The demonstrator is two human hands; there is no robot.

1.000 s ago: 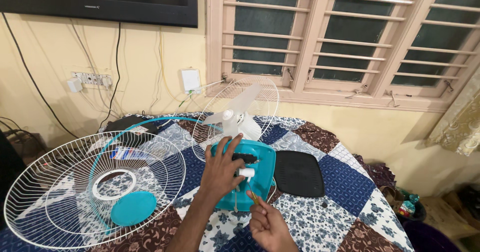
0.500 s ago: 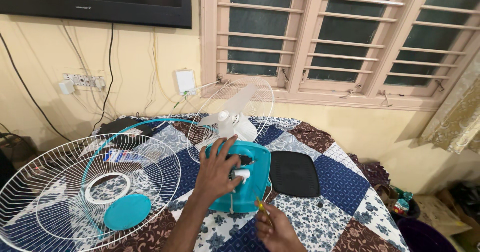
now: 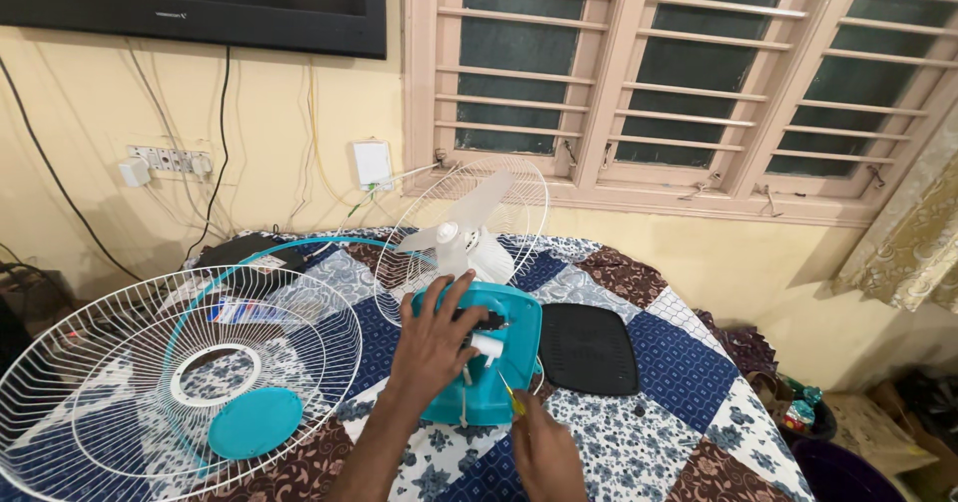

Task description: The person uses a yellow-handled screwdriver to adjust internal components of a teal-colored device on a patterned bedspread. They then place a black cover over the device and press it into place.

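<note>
Teal plastic fan base (image 3: 499, 377), mid-table: our left hand (image 3: 431, 347) spread flat on it; right hand (image 3: 544, 452) apparently gripping a yellow-handled screwdriver (image 3: 513, 402) beside it.

left hand (image 3: 431, 347): bare, no glove, no ring or watch showing, lower centre of the frame
left forearm: bare down to the bottom edge, no sleeve in view
right hand (image 3: 544, 454): bare, no jewellery showing, bottom centre
fingers (image 3: 436, 294): uncovered, short nails
</note>
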